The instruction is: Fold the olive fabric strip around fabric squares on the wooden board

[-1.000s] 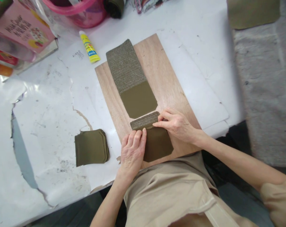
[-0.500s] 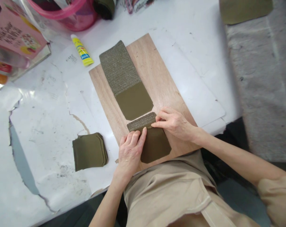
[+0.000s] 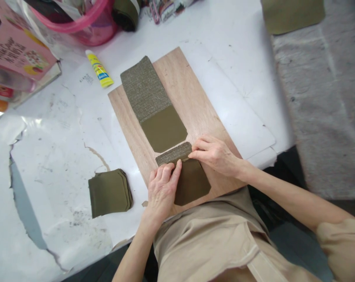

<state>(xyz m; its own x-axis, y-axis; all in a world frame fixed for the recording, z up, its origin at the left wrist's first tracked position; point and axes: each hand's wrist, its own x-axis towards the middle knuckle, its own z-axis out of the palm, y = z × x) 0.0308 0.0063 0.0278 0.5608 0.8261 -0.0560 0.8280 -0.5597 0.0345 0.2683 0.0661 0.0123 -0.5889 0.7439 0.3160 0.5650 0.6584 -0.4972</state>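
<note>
An olive leather piece [image 3: 191,183] with clipped corners lies smooth side up on the wooden board [image 3: 191,92] in front of me. Its far edge is folded over, showing a strip of rough, fibrous backing. My left hand [image 3: 162,184] holds the fold down at its left part, thumb and fingertips pressed on it. At the right end of the fold, my right hand [image 3: 214,154] pinches the edge between thumb and fingers. Just beyond sits a longer olive leather strip [image 3: 165,127], part smooth and part fuzzy backing, touched by neither hand.
A stack of olive leather pieces [image 3: 110,194] lies left of the board. Farther back are a yellow glue tube [image 3: 99,69], a pink basket [image 3: 86,29], a pink box [image 3: 21,47] and a dark roll [image 3: 127,15]. Grey felt-like cloth [image 3: 315,109] covers the surface at right.
The whole view has shifted slightly, with the scene moving a little left and down. Both hands keep their places on the folded edge.
</note>
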